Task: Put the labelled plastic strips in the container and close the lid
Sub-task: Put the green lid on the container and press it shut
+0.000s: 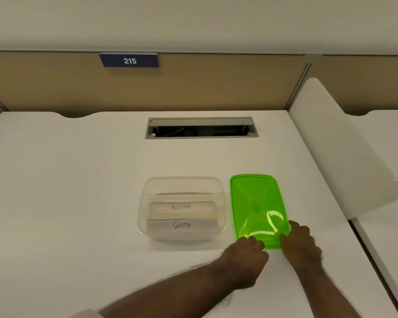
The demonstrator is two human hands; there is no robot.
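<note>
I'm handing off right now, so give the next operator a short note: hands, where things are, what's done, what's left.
Left hand: fingers on the near-left corner of the green lid; grip not clear.
Right hand: on the lid's near-right corner, grip likewise not clear.
Lid lies flat on the desk, just right of the clear container.
Done: strips labelled ALPHA and GAMA are inside the container, with others stacked beneath.
Left: lift the lid, set it over the container, press it shut.
</note>
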